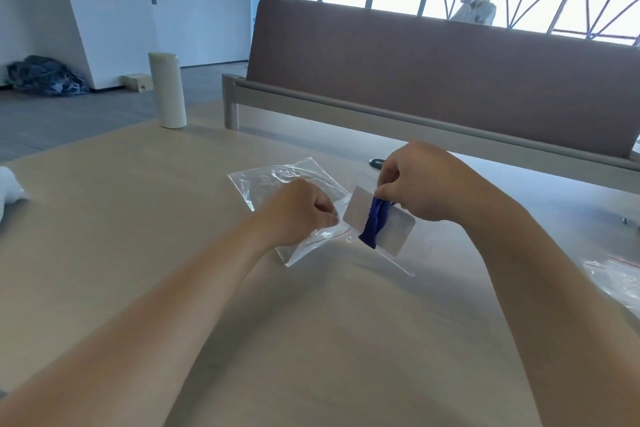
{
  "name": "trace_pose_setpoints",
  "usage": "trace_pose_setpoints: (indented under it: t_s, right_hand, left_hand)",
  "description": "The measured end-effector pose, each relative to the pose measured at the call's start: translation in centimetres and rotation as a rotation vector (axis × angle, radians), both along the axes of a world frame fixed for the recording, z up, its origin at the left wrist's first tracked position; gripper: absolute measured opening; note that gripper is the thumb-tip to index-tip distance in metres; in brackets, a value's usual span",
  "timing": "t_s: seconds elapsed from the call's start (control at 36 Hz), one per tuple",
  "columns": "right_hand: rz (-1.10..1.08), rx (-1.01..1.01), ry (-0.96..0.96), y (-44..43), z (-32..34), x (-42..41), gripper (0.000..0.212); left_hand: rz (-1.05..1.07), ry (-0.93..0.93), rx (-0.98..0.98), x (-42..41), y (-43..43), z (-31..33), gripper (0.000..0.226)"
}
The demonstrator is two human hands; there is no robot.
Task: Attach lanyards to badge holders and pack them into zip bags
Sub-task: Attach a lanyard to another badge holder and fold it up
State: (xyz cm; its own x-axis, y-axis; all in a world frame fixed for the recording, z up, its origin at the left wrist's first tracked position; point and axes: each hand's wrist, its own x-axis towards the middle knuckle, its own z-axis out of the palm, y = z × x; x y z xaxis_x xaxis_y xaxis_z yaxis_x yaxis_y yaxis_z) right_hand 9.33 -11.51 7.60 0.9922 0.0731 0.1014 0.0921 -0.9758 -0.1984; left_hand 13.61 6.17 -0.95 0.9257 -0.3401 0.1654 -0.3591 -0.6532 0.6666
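Badge holder (pixel 379 224) in right hand (pixel 419 184), beside left hand (pixel 298 210) pinching zip bag (pixel 277 184).

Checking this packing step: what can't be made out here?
Head view:
Join of blue fabric lanyard and clear plastic badge holder: covered by right hand.
Mouth of clear plastic zip bag: behind curled fingers of left hand.
Beyond right hand, small dark object: mostly hidden, too small.
At right, clear bags: cut by frame edge.

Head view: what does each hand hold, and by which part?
The left hand pinches the zip bag at its zip end. The right hand pinches the badge holder and blue lanyard at the holder's upper end.
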Motion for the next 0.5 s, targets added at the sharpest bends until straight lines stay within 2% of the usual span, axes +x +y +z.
trace_pose_setpoints:
  t_s: [0.17, 0.42, 0.5]
  right_hand:
    - [-0.021, -0.015, 0.037, 0.01, -0.02, 0.00, 0.006]
    - [-0.030, 0.027, -0.040, 0.46, 0.22, -0.12, 0.012]
    - [-0.007, 0.054, -0.012, 0.56, 0.25, -0.25, 0.021]
  left_hand:
    - [-0.001, 0.009, -0.135, -0.42, -0.38, 0.22, 0.006]
    - [0.049, -0.042, -0.168, -0.65, -0.43, 0.57, 0.014]
    - [0.066, -0.033, -0.169, -0.55, -0.35, 0.53, 0.016]
